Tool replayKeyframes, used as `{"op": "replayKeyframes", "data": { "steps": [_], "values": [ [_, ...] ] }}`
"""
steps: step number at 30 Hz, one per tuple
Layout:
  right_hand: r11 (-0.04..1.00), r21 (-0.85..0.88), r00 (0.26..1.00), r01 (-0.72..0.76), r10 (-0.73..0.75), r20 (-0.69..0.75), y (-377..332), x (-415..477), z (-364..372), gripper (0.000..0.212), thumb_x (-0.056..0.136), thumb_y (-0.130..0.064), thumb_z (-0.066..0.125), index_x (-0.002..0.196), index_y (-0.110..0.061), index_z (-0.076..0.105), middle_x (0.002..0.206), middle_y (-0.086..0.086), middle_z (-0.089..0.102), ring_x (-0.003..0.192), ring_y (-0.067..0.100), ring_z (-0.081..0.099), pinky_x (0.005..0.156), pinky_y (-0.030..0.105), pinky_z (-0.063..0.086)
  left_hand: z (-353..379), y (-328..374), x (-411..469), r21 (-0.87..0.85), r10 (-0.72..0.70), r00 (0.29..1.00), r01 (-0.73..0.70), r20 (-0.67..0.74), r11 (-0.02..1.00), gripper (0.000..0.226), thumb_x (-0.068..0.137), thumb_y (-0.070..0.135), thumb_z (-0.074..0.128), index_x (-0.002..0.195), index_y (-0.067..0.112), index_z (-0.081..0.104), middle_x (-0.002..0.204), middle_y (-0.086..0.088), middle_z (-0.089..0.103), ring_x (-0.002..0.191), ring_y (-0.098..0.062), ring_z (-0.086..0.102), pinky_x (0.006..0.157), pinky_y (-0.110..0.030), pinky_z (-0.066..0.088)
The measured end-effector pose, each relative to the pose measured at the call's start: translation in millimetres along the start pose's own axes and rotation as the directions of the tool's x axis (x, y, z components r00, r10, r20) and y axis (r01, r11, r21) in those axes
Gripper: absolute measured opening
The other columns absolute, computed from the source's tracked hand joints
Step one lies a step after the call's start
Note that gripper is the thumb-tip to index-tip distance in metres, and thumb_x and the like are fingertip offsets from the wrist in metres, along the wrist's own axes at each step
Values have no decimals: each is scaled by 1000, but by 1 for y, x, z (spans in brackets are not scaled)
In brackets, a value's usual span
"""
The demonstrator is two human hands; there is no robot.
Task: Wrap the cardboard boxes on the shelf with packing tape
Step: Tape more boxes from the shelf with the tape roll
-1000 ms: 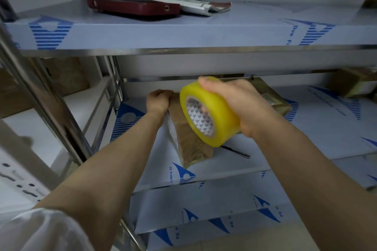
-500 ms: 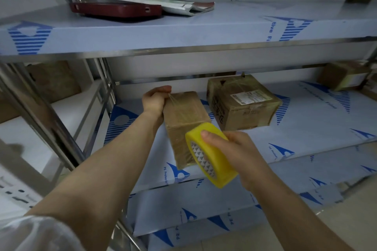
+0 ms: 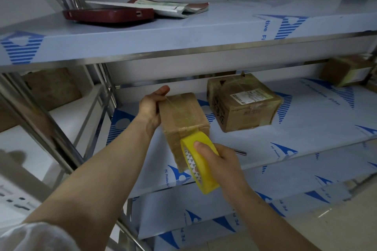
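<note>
**Taping a small box at the front of the middle shelf**

The small brown cardboard box [image 3: 183,120] stands tipped on end near the front edge of the film-covered metal shelf [image 3: 306,124]. The left hand [image 3: 151,108] clasps its far upper corner, thumb raised above the top edge. Shiny tape bands already cross its faces. The yellow roll of clear packing tape [image 3: 201,161] sits against the box's lower near face, and a strip leads from it up onto the cardboard. The right hand [image 3: 222,161] grasps the roll, thumb on its outer band. Whether the box's lower end rests on the shelf is hidden by the roll.

Probable faults: a sharp pull on the roll may twist the box out of its one-handed hold. If the roll drifts off line, the strip is likely to crease or fold on itself. A slip this near the edge could send the box off the shelf.

Behind it lies a larger brown cardboard box [image 3: 242,102] with a white shipping label, whose text is too small to read. A thin metal tool [image 3: 240,152] lies just beside the right hand. The shelf film reads "PE Protective Film".
</note>
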State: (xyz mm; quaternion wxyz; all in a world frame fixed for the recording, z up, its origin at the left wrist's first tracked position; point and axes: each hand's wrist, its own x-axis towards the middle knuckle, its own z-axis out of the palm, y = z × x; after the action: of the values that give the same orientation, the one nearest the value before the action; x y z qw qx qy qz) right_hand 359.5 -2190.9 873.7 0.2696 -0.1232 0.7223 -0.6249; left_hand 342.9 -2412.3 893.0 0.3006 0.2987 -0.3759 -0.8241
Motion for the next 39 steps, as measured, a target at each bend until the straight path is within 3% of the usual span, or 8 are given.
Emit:
{"op": "replayKeyframes", "data": {
  "steps": [3, 6, 8, 10, 13, 25, 32, 39],
  "values": [
    [1000, -7, 1000, 1, -1, 1, 1, 1, -2, 32, 85, -34, 65, 81, -3, 68, 74, 8, 65, 67, 16, 61, 64, 26, 51, -7, 8, 5, -211, -64, 996, 75, 56, 975, 44, 86, 8, 31, 120, -1, 58, 124, -19, 58, 107, -29, 52, 94, -37, 46],
    [1000, -29, 1000, 10, -10, 18, -1, 3, -5, 26, 86, -33, 65, 72, -12, 66, 73, 8, 63, 64, 14, 59, 61, 24, 49, 16, 14, 9, 369, 75, 997, -69, -3, 927, 31, 96, 14, 35, 111, 6, 62, 119, -14, 56, 100, -24, 50, 80, -31, 46],
    [999, -36, 1000, 3, -3, 23, -2, 5, -6, 26, 86, -33, 66, 70, -12, 65, 72, 9, 63, 63, 14, 58, 60, 23, 48, 41, 20, 10, 918, 241, 965, -188, 106, 349, 30, 101, 29, 33, 98, 11, 56, 124, -17, 55, 100, -27, 50, 89, -33, 40],
    [999, -40, 1000, 10, -9, 24, -2, 7, -7, 32, 86, -32, 66, 76, -1, 66, 72, 18, 62, 64, 15, 58, 61, 24, 48, 59, 15, 11, 934, 161, 936, -272, 312, -229, 55, 99, 53, 21, 121, 12, 51, 135, -14, 49, 118, -30, 48, 102, -40, 35],
    [998, -47, 999, 39, -38, 30, 2, 11, -7, 40, 86, -32, 66, 88, 9, 65, 79, 26, 63, 68, 19, 58, 64, 26, 48, 64, -7, 12, 831, 3, 943, -291, 332, -474, 72, 95, 64, 15, 128, 12, 52, 131, -13, 54, 112, -27, 52, 89, -34, 39],
    [993, -93, 996, 72, -67, 59, 5, 17, -7, 36, 86, -31, 66, 78, 4, 64, 64, 7, 57, 57, 10, 53, 52, 16, 43, 51, 12, 47, 972, 145, 973, -153, 180, -180, 55, 103, 46, 22, 144, 11, 36, 135, -19, 49, 118, -32, 50, 94, -36, 40],
    [992, -128, 999, 13, -8, 43, -4, 23, -10, 38, 84, -36, 65, 76, 1, 67, 63, 7, 58, 59, 14, 54, 56, 21, 46, 56, -12, 6, 802, -36, 961, -250, 275, -543, 101, 80, 83, 9, 152, 11, 12, 159, -10, 12, 146, -26, 12, 116, -45, 8],
    [995, -101, 999, -1, 5, 37, -9, 23, -11, 41, 86, -33, 65, 95, 7, 67, 79, 24, 65, 61, 15, 58, 58, 24, 47, 57, -24, -26, 788, -62, 958, -267, 281, -554, 106, 79, 84, 14, 152, 9, -3, 159, -16, -6, 147, -31, -6, 118, -45, 1]
  ]
}}
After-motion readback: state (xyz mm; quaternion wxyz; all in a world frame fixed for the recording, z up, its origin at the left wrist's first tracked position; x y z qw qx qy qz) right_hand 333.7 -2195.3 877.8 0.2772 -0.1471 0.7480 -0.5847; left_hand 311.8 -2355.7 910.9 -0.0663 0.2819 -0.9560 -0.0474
